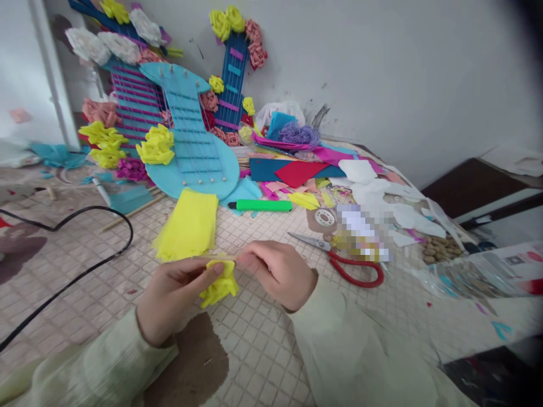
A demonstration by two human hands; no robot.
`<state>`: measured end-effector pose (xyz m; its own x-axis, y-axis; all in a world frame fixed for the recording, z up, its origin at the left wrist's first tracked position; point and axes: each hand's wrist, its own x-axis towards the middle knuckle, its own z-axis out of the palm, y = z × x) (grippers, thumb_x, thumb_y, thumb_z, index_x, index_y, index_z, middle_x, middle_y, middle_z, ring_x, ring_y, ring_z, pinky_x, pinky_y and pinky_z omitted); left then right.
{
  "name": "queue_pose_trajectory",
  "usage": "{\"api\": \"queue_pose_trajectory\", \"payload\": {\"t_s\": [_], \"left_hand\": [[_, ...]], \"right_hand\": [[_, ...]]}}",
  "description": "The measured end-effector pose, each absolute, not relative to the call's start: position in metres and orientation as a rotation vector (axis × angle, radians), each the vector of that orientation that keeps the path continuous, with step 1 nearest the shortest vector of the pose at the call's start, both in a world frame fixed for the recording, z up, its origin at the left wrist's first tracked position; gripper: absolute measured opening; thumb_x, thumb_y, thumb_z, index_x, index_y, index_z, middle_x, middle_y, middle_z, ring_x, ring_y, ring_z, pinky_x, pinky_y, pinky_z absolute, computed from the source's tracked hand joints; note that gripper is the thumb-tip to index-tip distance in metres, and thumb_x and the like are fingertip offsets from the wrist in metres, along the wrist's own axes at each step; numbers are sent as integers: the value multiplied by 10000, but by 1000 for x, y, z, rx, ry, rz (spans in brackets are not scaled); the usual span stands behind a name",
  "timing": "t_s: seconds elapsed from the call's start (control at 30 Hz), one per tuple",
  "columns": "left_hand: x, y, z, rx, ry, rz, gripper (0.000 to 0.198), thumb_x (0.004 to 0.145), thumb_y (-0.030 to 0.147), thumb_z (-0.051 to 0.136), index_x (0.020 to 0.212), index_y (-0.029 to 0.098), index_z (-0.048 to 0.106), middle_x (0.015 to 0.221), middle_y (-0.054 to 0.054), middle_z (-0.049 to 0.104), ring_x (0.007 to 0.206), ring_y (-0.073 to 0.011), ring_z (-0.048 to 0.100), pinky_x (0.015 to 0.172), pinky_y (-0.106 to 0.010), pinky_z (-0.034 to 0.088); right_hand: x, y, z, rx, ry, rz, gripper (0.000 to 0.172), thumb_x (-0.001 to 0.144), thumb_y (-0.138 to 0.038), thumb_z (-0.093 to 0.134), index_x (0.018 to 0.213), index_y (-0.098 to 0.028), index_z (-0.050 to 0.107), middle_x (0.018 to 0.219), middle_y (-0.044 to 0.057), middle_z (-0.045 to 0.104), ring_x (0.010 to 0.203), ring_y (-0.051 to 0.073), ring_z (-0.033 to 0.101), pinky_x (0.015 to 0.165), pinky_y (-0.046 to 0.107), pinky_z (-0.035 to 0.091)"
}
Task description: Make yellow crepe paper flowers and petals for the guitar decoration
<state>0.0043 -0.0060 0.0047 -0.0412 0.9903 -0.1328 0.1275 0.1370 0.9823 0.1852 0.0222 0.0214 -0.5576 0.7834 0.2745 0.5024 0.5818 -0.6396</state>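
Note:
My left hand (pixel 172 294) pinches a crumpled yellow paper flower (pixel 220 285) together with a thin wooden stick (pixel 212 258) that runs sideways across it. My right hand (pixel 278 272) is closed on the stick's right end, close beside the flower. Both hands hover low over the tiled table (pixel 254 339). Just behind them lies a stack of yellow tissue paper sheets (pixel 189 226).
Red-handled scissors (pixel 352 265) and a green marker (pixel 261 206) lie to the right and behind. Blue guitar-shaped crafts (pixel 190 135) with paper flowers lean on the wall. Coloured paper scraps (pixel 305 169) pile up at the back right. A black cable (pixel 76 271) curves at left.

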Motion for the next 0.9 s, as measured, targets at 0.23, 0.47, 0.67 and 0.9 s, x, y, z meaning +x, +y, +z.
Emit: {"api": "queue_pose_trajectory", "payload": {"t_s": [0.23, 0.47, 0.67, 0.9], "left_hand": [[7, -8, 7, 1074, 1305, 1111, 163, 585, 273, 717, 746, 258, 733, 739, -5, 735, 716, -151, 654, 618, -203, 531], [8, -9, 10, 1187, 1331, 1101, 150, 623, 259, 689, 766, 243, 728, 737, -7, 739, 664, -138, 653, 574, -188, 523], [5, -9, 10, 1198, 1308, 1086, 155, 626, 268, 682, 775, 255, 724, 681, 9, 734, 608, -141, 655, 538, -198, 524], [7, -9, 11, 1165, 1284, 1087, 158, 601, 265, 698, 753, 237, 726, 715, -12, 739, 658, -179, 671, 571, -247, 546]], "right_hand": [[183, 24, 14, -1040, -2379, 533, 293, 911, -320, 408, 744, -157, 585, 692, 11, 612, 655, 120, 551, 606, 235, 395], [179, 23, 9, -819, -2253, 581, 229, 898, -218, 419, 1049, -155, 579, 937, 64, 632, 828, 140, 588, 699, 251, 483], [179, 23, 4, -713, -2194, 579, 274, 872, -124, 411, 1067, -180, 594, 1023, 66, 578, 862, 130, 583, 731, 257, 511], [180, 20, 3, -712, -2184, 471, 307, 852, -89, 394, 1005, -205, 634, 992, 40, 585, 669, 90, 558, 615, 232, 501]]}}
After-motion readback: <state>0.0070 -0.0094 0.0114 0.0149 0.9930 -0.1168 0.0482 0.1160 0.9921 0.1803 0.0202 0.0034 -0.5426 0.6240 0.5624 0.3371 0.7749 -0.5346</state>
